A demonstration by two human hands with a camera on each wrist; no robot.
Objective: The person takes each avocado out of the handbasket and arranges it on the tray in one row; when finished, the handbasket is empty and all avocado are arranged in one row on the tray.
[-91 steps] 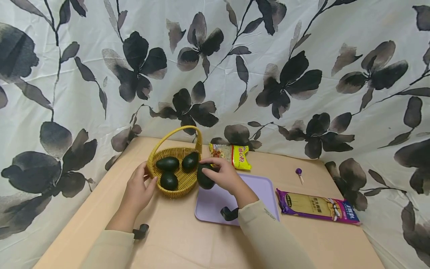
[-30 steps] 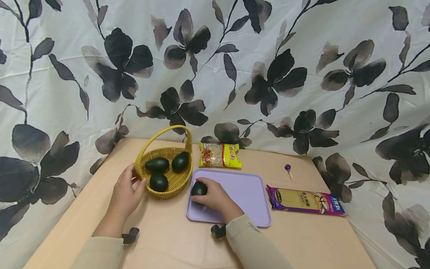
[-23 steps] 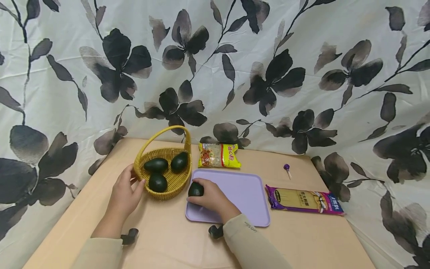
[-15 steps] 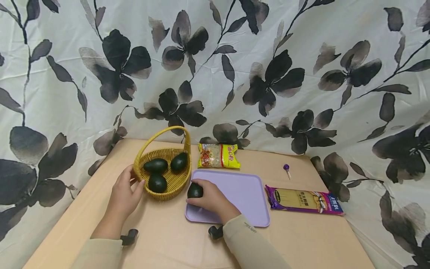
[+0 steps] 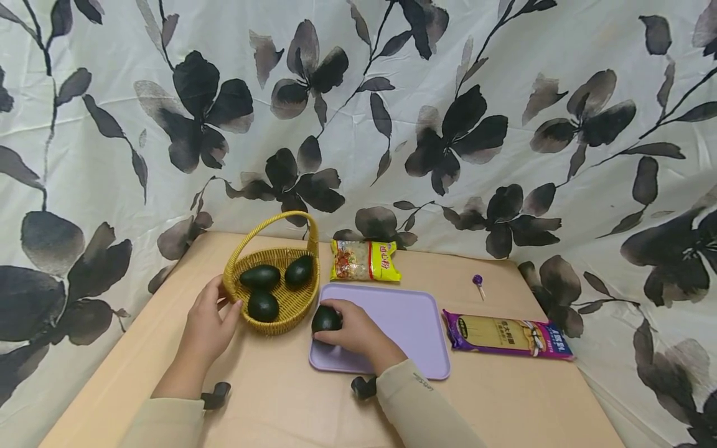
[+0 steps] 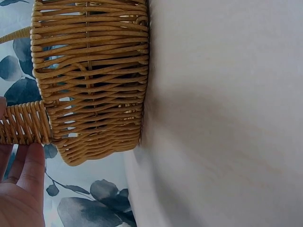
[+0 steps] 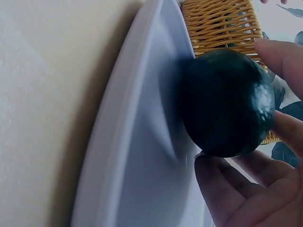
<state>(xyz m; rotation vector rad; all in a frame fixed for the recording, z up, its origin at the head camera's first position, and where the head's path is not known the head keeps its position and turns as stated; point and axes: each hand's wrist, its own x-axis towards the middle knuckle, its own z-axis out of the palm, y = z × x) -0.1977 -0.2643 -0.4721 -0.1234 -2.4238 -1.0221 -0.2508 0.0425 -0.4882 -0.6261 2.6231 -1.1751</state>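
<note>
My left hand [image 5: 206, 325] holds the yellow wicker basket [image 5: 294, 303] at its left side; in the left wrist view, the thumb and fingers pinch the base of the handle [image 6: 26, 124]. Several dark green avocados are in view. Three lie in the basket: one at left [image 5: 260, 276], one at right [image 5: 299, 271], one in front [image 5: 263, 306]. My right hand [image 5: 358, 330] grips another avocado [image 5: 327, 319] over the left end of the purple tray [image 5: 400, 317]. In the right wrist view this avocado [image 7: 227, 104] is low at the tray, fingers and thumb around it; its contact underneath is hidden.
A yellow-ended food packet [image 5: 366, 260] lies behind the tray. To the right are a purple lollipop [image 5: 477, 280] and a long purple pasta packet [image 5: 506, 335]. A floral cloth [image 5: 386, 162] hangs behind the peach-coloured table [image 5: 291, 398].
Since three seconds ago my right hand has brought its avocado from beside the basket's right rim down to the tray's left end. My left hand keeps its hold on the basket.
</note>
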